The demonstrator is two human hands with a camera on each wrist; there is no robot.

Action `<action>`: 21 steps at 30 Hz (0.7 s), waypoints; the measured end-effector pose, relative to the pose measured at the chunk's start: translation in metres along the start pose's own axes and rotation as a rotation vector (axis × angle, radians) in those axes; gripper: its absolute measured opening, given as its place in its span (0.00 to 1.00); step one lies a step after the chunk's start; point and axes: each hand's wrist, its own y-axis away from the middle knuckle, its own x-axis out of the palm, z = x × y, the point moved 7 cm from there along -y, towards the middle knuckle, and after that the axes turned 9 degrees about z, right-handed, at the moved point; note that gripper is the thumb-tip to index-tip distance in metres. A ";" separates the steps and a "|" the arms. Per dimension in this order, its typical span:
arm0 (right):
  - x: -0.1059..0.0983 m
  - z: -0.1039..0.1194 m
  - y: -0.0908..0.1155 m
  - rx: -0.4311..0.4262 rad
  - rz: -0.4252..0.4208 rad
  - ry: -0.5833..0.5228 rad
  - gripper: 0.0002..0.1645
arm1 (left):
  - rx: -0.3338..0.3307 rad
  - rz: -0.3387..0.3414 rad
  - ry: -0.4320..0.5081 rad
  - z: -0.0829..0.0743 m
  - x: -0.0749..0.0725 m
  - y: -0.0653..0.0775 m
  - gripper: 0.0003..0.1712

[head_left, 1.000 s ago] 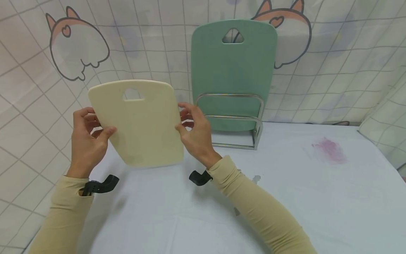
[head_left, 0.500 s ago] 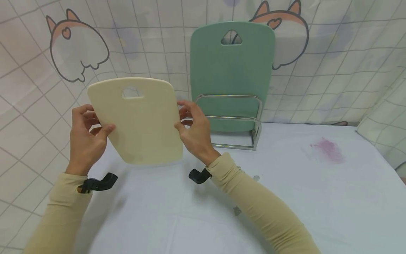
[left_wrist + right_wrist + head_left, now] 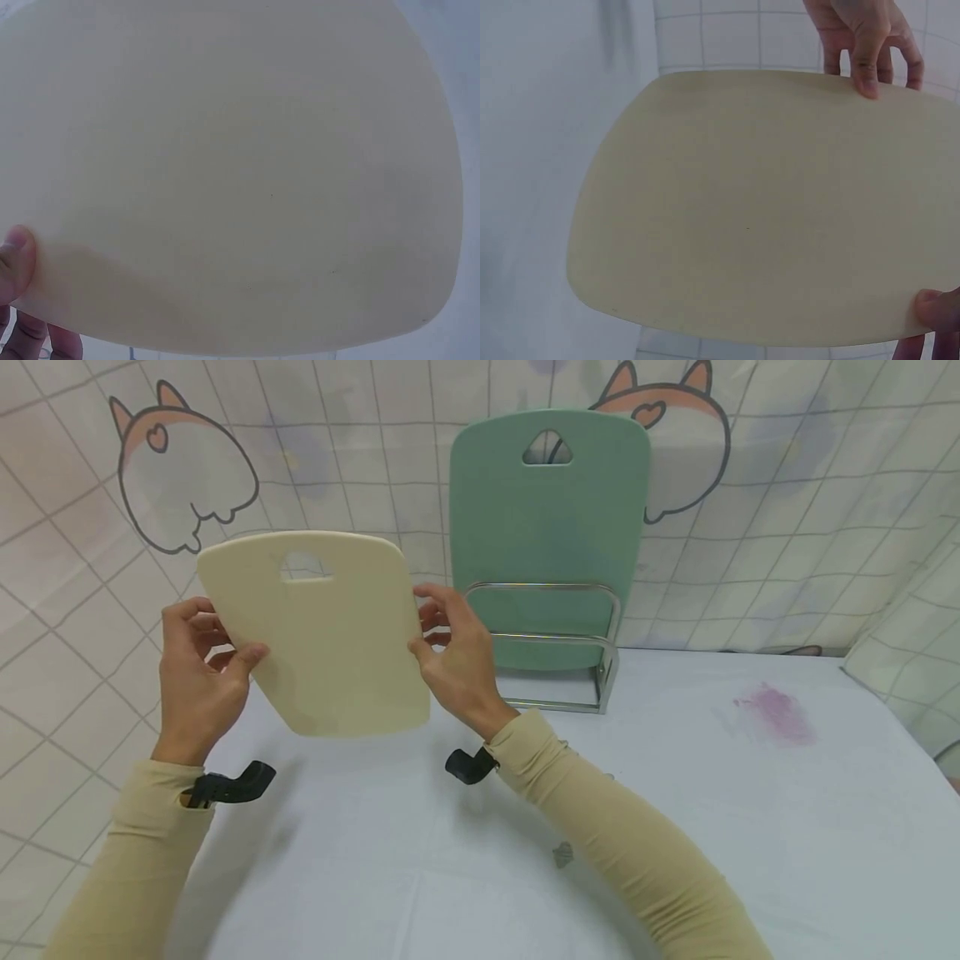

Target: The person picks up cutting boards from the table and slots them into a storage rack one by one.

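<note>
A cream cutting board (image 3: 337, 643) with a cut-out handle hole is held up above the table, its top tilted away. My left hand (image 3: 202, 681) pinches its left edge, thumb on the near face and fingers behind. On the opposite edge my right hand (image 3: 457, 664) pinches it the same way. In the left wrist view the board (image 3: 247, 187) fills most of the frame. The right wrist view has the board (image 3: 757, 210) with the left hand (image 3: 866, 37) at its far edge and part of the right hand (image 3: 941, 315) at the near one.
Behind the right hand, a green cutting board (image 3: 551, 527) stands upright in a metal wire rack (image 3: 611, 668). The table (image 3: 712, 827) wears a white cloth with a pink stain (image 3: 780, 714). A grid-patterned curtain (image 3: 360, 468) hangs at the back and left.
Both hands have raised the cream board slightly and shifted it a little left. The grip on it looks the same. The green board and rack stay in place.
</note>
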 end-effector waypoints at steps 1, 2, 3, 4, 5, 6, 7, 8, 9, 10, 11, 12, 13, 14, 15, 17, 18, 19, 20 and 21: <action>0.000 0.001 -0.001 -0.002 0.001 0.005 0.33 | 0.001 -0.002 0.000 0.000 -0.001 0.000 0.37; 0.000 0.001 -0.002 -0.002 0.003 0.007 0.33 | 0.001 -0.003 0.002 0.000 -0.001 -0.001 0.36; 0.000 0.001 -0.002 -0.002 0.004 0.008 0.33 | -0.002 -0.003 0.006 0.000 -0.001 -0.001 0.36; 0.000 0.001 -0.003 -0.004 0.005 0.006 0.33 | -0.005 -0.003 0.014 0.000 -0.001 -0.001 0.36; -0.001 0.001 -0.003 -0.006 0.007 0.004 0.33 | -0.004 -0.004 0.022 0.000 0.000 -0.002 0.36; -0.002 0.001 -0.003 -0.007 0.007 -0.001 0.33 | -0.002 -0.004 0.027 -0.001 0.001 -0.002 0.36; -0.002 0.000 -0.004 -0.007 0.007 -0.006 0.33 | -0.001 -0.003 0.031 -0.002 0.002 -0.002 0.36; -0.003 -0.001 -0.004 -0.008 0.006 -0.009 0.33 | 0.001 -0.003 0.040 -0.002 0.003 -0.003 0.36; -0.004 -0.001 -0.004 -0.009 0.004 -0.012 0.33 | 0.003 -0.003 0.044 -0.003 0.003 -0.003 0.35; -0.005 -0.002 -0.004 -0.010 0.004 -0.013 0.33 | 0.007 -0.003 0.046 -0.003 0.004 -0.004 0.35; -0.005 -0.003 -0.004 -0.010 0.004 -0.014 0.33 | 0.011 -0.003 0.046 -0.003 0.004 -0.005 0.35; -0.005 -0.003 -0.005 -0.009 0.002 -0.014 0.33 | 0.012 -0.003 0.047 -0.003 0.004 -0.006 0.35; -0.005 -0.003 -0.005 -0.010 0.002 -0.011 0.33 | 0.013 -0.004 0.049 -0.003 0.004 -0.006 0.35; -0.005 -0.003 -0.006 -0.014 0.001 -0.006 0.34 | 0.014 -0.005 0.050 -0.003 0.004 -0.007 0.35; -0.005 -0.003 -0.006 -0.017 0.001 -0.001 0.34 | 0.015 -0.006 0.046 -0.003 0.004 -0.007 0.35; -0.005 -0.003 -0.008 -0.025 0.002 0.011 0.34 | 0.017 -0.009 0.041 -0.003 0.004 -0.008 0.35; -0.005 -0.003 -0.008 -0.028 0.002 0.016 0.33 | 0.018 -0.010 0.038 -0.003 0.004 -0.008 0.35; -0.005 -0.003 -0.009 -0.029 0.002 0.020 0.33 | 0.018 -0.010 0.032 -0.003 0.004 -0.008 0.35; -0.005 -0.004 -0.009 -0.030 0.002 0.022 0.33 | 0.018 -0.010 0.027 -0.003 0.005 -0.008 0.35; -0.005 -0.004 -0.010 -0.028 0.001 0.022 0.33 | 0.019 -0.010 0.021 -0.003 0.005 -0.009 0.35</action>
